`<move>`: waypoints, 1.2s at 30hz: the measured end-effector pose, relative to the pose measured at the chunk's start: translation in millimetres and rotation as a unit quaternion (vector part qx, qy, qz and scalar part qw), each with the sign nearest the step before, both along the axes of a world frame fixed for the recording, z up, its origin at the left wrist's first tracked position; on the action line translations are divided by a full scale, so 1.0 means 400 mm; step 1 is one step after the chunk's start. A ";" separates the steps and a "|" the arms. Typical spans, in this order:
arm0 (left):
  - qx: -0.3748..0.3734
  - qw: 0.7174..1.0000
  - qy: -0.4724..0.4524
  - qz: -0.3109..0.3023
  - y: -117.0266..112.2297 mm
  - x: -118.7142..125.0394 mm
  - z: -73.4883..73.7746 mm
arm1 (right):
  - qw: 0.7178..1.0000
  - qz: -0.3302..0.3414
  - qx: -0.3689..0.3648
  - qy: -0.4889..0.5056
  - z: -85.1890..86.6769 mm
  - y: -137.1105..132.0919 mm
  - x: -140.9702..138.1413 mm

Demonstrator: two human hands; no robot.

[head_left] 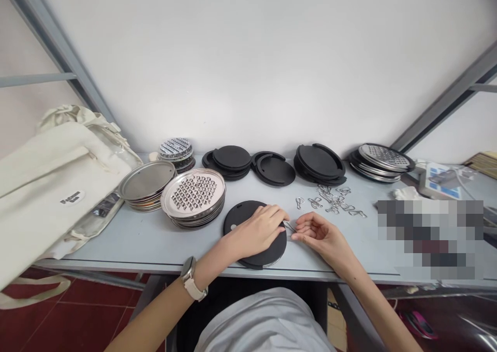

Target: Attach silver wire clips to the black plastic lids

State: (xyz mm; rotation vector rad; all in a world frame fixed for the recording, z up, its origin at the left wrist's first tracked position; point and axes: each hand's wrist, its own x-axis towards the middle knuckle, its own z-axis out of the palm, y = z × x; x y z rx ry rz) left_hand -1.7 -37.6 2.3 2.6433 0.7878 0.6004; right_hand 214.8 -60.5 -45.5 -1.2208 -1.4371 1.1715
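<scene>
A round black disc [238, 215] lies near the front edge of the table, with a thin metallic rim showing at its lower right. My left hand [262, 230] rests across it, fingers curled over its right edge and holding it. Just right of the disc, my right hand [320, 238] pinches a small metal wire clip [289, 226] between thumb and fingers. The clip reaches the disc's edge, though my left fingertips partly hide where they meet. Several loose wire clips [334, 203] are scattered beyond my right hand.
Stacks of round metal grater plates [194, 194], plain metal discs [147, 181] and black round holders [320, 163] line the back. Grater discs in black holders [382, 160] stand back right. A cream bag [77, 165] leans at left; a small box [442, 181] sits right.
</scene>
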 end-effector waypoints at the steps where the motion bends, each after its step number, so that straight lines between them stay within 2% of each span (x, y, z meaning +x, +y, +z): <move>1: 0.002 1.000 0.002 0.001 0.000 0.000 0.000 | 1.000 0.003 0.004 -0.008 -0.001 -0.001 0.000; 5: 0.005 1.000 0.002 0.003 -0.001 0.001 0.003 | 0.995 -0.017 0.050 -0.083 -0.003 -0.005 0.000; 9: 0.008 1.000 0.004 0.007 -0.002 0.002 0.003 | 0.975 -0.055 0.094 -0.193 -0.003 -0.011 0.003; 13: 0.005 1.000 -0.001 0.006 -0.002 0.002 0.001 | 0.965 -0.053 0.103 -0.233 0.007 -0.013 0.015; 16: 0.006 1.000 -0.005 0.003 -0.001 0.002 0.001 | 0.969 -0.038 0.078 -0.233 0.018 -0.010 0.032; 20: 0.002 1.000 -0.002 0.003 -0.001 0.002 0.003 | 0.975 -0.007 0.010 -0.221 0.033 0.000 0.049; 24: 0.002 1.000 -0.002 0.007 -0.003 0.002 0.003 | 0.975 0.012 -0.026 -0.222 0.043 0.009 0.042; 29: -0.006 1.000 -0.009 0.019 -0.004 0.002 0.003 | 0.985 0.022 0.005 -0.174 0.048 0.008 0.007; 36: 0.024 0.997 -0.008 0.074 -0.001 0.006 0.000 | 0.993 0.045 0.043 -0.099 0.047 0.010 -0.047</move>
